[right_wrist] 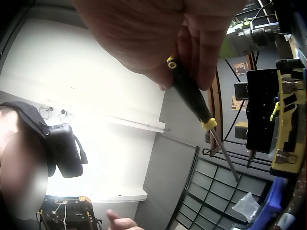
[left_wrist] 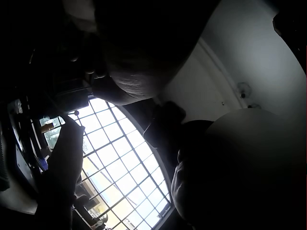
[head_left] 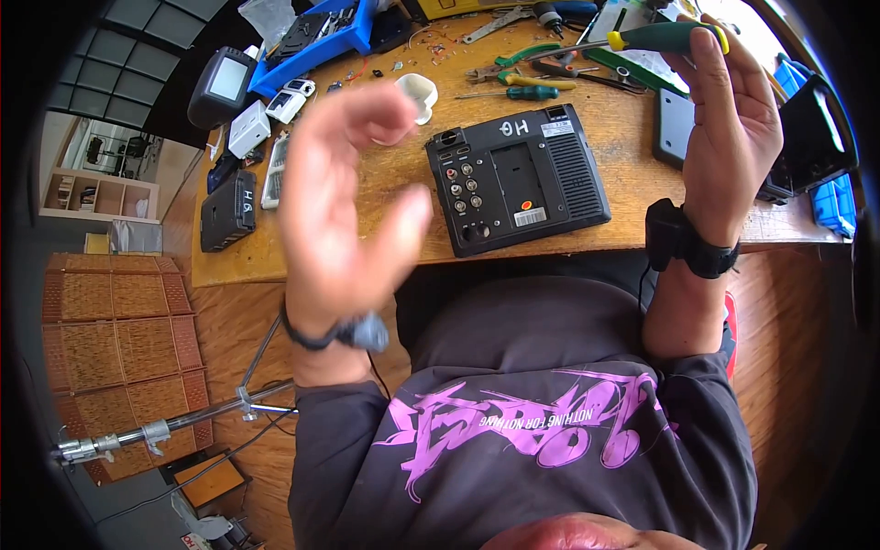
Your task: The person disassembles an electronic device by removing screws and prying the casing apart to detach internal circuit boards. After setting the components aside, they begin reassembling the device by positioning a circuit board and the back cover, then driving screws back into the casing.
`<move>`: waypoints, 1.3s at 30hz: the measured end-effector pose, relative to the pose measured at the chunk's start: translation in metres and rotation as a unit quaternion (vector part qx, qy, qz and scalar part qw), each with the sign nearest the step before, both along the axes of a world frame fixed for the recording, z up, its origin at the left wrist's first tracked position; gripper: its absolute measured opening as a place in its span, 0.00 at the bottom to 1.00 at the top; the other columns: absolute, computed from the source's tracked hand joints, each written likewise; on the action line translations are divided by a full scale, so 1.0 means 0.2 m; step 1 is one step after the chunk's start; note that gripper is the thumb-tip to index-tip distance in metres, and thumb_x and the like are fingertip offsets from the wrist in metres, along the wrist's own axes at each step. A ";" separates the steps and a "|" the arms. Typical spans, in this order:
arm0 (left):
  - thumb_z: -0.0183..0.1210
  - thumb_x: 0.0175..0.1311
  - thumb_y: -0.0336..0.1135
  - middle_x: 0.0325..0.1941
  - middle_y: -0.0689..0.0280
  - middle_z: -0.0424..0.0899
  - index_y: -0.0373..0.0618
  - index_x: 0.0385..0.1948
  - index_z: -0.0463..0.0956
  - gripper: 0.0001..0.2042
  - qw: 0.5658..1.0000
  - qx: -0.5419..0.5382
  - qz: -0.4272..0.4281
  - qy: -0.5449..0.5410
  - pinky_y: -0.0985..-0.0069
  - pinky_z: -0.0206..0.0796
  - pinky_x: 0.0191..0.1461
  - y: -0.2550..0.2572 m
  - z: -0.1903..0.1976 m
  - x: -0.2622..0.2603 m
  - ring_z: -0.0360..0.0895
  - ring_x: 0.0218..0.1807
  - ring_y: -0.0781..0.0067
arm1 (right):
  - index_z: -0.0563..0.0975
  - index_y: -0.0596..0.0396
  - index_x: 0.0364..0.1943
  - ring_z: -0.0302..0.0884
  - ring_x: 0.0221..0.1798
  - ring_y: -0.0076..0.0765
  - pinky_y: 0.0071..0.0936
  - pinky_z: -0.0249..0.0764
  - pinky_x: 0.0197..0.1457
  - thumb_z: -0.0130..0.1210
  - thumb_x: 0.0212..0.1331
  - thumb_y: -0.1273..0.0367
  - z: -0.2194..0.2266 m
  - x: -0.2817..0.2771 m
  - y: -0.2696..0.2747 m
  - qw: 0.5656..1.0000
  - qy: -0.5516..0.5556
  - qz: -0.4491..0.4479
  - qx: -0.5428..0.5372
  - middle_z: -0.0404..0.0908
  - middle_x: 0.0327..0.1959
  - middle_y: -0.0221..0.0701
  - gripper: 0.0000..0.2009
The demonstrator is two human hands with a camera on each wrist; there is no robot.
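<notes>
High over the right side of the table, my right hand [head_left: 729,128] pinches a screwdriver [head_left: 655,38] by its dark green handle with yellow ends. Its thin shaft points left in the head view; the right wrist view shows the same screwdriver [right_wrist: 188,88] held between thumb and fingers. My left hand [head_left: 330,211] is raised on the left, blurred, with thumb and fingers spread apart and nothing between them. Between the hands, a black box-shaped device [head_left: 518,179] lies on the table, its round connectors, recessed plate and white HQ mark facing up. The left wrist view is mostly dark.
Behind the device lie another green screwdriver [head_left: 532,93], pliers [head_left: 541,81] and a white cup [head_left: 417,96]. A blue tray [head_left: 316,41] stands at the back left. A black box [head_left: 227,211] sits near the left edge of the wooden table [head_left: 376,234].
</notes>
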State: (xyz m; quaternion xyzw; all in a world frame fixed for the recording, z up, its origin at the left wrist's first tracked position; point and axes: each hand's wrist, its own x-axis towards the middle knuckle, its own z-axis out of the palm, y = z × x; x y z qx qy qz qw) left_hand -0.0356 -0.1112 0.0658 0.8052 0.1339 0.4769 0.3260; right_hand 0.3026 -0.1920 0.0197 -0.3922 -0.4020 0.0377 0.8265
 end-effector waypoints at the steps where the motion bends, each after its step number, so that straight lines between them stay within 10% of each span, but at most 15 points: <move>1: 0.77 0.68 0.30 0.68 0.51 0.86 0.37 0.74 0.75 0.32 0.995 0.018 0.064 0.078 0.57 0.76 0.76 0.12 -0.04 -0.02 0.84 0.70 0.57 | 0.85 0.69 0.66 0.95 0.61 0.38 0.41 0.93 0.70 0.69 0.82 0.72 0.00 0.00 0.00 1.000 -0.002 0.007 0.000 0.95 0.58 0.44 0.17; 4: 0.83 0.67 0.38 0.75 0.45 0.81 0.32 0.77 0.70 0.41 0.943 0.043 0.229 0.239 0.55 0.72 0.82 0.44 -0.24 -0.06 0.79 0.78 0.50 | 0.85 0.67 0.67 0.95 0.62 0.36 0.40 0.93 0.70 0.69 0.81 0.71 0.01 -0.03 0.00 1.000 -0.011 -0.014 -0.020 0.95 0.58 0.44 0.18; 10: 0.85 0.65 0.53 0.81 0.38 0.77 0.29 0.82 0.65 0.52 0.886 0.069 0.265 0.374 0.51 0.66 0.88 0.71 -0.45 -0.08 0.75 0.83 0.39 | 0.85 0.66 0.69 0.94 0.63 0.35 0.34 0.93 0.68 0.68 0.81 0.74 0.02 -0.08 0.02 0.998 -0.023 0.017 -0.060 0.95 0.61 0.44 0.17; 16: 0.85 0.65 0.49 0.81 0.38 0.79 0.31 0.83 0.63 0.52 0.903 -0.061 0.209 0.370 0.56 0.74 0.83 0.74 -0.44 -0.08 0.81 0.80 0.44 | 0.84 0.66 0.70 0.94 0.64 0.35 0.34 0.93 0.68 0.68 0.81 0.74 0.04 -0.14 0.03 0.996 -0.025 0.023 -0.085 0.95 0.61 0.44 0.18; 18: 0.86 0.64 0.42 0.79 0.41 0.82 0.33 0.84 0.62 0.51 0.915 -0.040 0.201 0.347 0.59 0.78 0.80 0.72 -0.45 -0.08 0.84 0.77 0.50 | 0.85 0.65 0.62 0.95 0.48 0.35 0.28 0.90 0.54 0.66 0.83 0.70 0.08 -0.25 0.06 0.999 -0.022 -0.024 -0.035 0.95 0.49 0.40 0.14; 21: 0.87 0.61 0.34 0.77 0.42 0.84 0.33 0.83 0.63 0.51 0.932 -0.020 0.187 0.309 0.60 0.79 0.78 0.68 -0.44 -0.07 0.85 0.76 0.53 | 0.84 0.66 0.69 0.94 0.63 0.34 0.34 0.93 0.67 0.68 0.81 0.74 0.02 -0.12 0.03 0.995 -0.046 0.030 -0.082 0.95 0.61 0.44 0.18; 39: 0.85 0.51 0.25 0.74 0.53 0.89 0.38 0.84 0.63 0.54 0.960 -0.037 0.092 0.262 0.59 0.71 0.84 0.12 -0.02 -0.07 0.84 0.77 0.56 | 0.84 0.66 0.70 0.94 0.61 0.32 0.30 0.91 0.67 0.67 0.83 0.71 0.05 -0.22 -0.02 0.991 -0.029 0.100 -0.087 0.95 0.60 0.43 0.18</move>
